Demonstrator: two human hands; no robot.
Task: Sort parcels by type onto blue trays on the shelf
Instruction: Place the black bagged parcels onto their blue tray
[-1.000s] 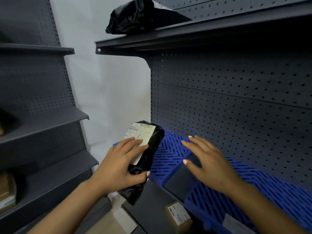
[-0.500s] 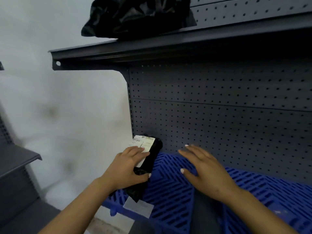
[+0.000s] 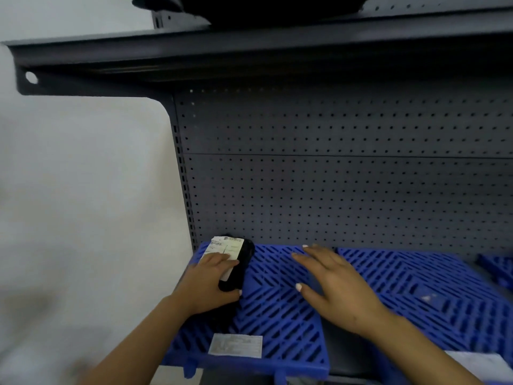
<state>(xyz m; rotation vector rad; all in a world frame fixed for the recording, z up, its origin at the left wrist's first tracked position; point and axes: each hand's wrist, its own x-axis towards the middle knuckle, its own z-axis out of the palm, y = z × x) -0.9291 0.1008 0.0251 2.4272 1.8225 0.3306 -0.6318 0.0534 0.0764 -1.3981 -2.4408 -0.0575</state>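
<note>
Parcel brought down onto the left blue tray.

The left hand [image 3: 211,284], which a second earlier held the black parcel [image 3: 237,269] off the shelf, gripped it on the tray [image 3: 280,323], near placed. The right hand [image 3: 336,284] hovered spread just beside; beyond stood the back panel [image 3: 333,190].

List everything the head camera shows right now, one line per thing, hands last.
black parcel: one, black with a white label, on the left blue tray's back left corner
blue trays: at least three, blue, side by side on the shelf
paper label: one, white, at the left tray's front edge
dark bag: one, black, on the upper shelf, mostly cut off
pegboard: one, dark grey, behind the trays
left hand: grips the black parcel
right hand: fingers spread over the left tray, holding nothing
</note>
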